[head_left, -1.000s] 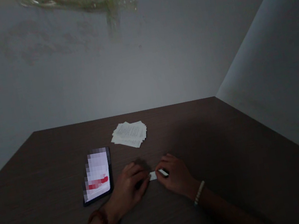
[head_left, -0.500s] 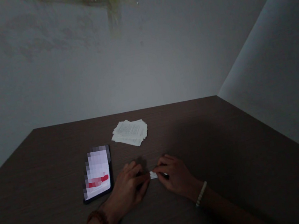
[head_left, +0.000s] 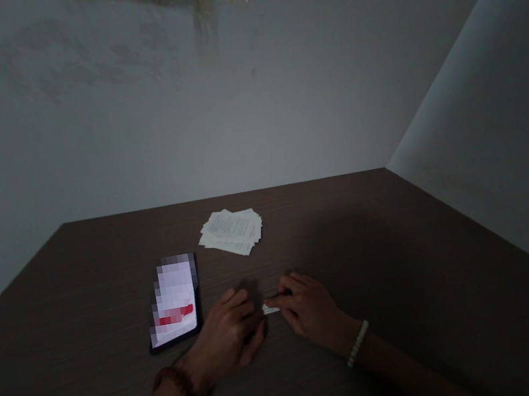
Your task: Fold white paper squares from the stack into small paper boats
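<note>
A small folded slip of paper [head_left: 271,308], white with faint lines, lies on the table between my hands. My left hand [head_left: 233,327], with a brown bead bracelet at the wrist, has its fingers curled at the paper's left end and hides that end. From the other side my right hand [head_left: 311,308], wearing a pale bead bracelet, presses its index finger onto the paper, with the thumb close below. The dim light blurs the fold details.
Beyond my hands lies a loose stack of printed paper sheets [head_left: 231,232]. A phone [head_left: 175,301] with a lit, partly pixelated screen rests left of my left hand. The dark wooden table [head_left: 394,244] meets a grey wall [head_left: 252,125] behind and at the right.
My left thumb has dropped slightly away from the paper. The right index finger has moved a little left over it, and the paper shows as a thinner strip. The view has shifted slightly.
</note>
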Motion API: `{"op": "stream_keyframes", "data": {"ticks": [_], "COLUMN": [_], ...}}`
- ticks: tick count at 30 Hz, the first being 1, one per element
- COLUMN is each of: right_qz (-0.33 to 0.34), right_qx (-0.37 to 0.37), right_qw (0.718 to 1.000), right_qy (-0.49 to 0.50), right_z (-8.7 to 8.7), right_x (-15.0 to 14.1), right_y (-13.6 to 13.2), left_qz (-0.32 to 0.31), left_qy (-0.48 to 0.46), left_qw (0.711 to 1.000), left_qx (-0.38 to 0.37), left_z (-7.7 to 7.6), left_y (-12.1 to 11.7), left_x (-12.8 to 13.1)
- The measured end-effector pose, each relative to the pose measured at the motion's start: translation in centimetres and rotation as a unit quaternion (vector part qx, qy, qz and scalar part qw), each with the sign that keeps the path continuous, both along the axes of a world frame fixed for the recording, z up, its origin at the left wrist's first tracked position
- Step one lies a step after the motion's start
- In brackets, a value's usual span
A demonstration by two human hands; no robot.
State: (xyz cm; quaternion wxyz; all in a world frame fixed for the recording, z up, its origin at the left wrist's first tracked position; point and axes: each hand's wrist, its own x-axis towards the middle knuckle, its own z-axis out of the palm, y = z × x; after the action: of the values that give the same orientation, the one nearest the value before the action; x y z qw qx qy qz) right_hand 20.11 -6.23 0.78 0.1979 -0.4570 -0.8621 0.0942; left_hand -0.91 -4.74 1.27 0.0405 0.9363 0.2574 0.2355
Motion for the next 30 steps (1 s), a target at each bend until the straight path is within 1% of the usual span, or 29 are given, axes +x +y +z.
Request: {"op": "stream_keyframes", "data": {"ticks": [6, 12, 15, 18, 24, 28, 30], "right_qz": [0.016, 0.004, 0.031, 0.049, 0.034, 0.007, -0.005], "right_qx": [0.032, 0.007, 0.013, 0.014, 0.011, 0.016, 0.016], "right_qw": [0.999, 1.0, 0.999, 0.998, 0.999, 1.0, 1.0], "right_qy": [-0.02, -0.021, -0.035, -0.021, 0.024, 0.025, 0.021], "right_z": [-0.2, 0.0, 0.2, 0.1, -0.4, -0.3, -0.2], "right_x": [0.0, 0.3, 1.0, 1.6, 1.8, 2.0, 2.1], "right_y": [-0.1, -0.6, -0.9, -0.9, -0.7, -0.6, -0.4], "left_qz": [0.005, 0.003, 0.002, -0.001, -0.006, -0.009, -0.024], "left_qy": [0.001, -0.001, -0.012, -0.01, -0.008, -0.001, 0.007], "left_qw": [1.0, 1.0, 1.0, 1.0, 1.0, 1.0, 0.999], "left_qx": [0.005, -0.004, 0.004, 0.003, -0.016, -0.02, -0.024], "left_z": [-0.3, 0.0, 0.4, 0.5, 0.0, 0.1, 0.3], "left_y": [0.2, 0.0, 0.0, -0.1, -0.1, -0.1, -0.2], "left_x": [0.0, 0.0, 0.1, 0.1, -0.1, -0.1, -0.1]}}
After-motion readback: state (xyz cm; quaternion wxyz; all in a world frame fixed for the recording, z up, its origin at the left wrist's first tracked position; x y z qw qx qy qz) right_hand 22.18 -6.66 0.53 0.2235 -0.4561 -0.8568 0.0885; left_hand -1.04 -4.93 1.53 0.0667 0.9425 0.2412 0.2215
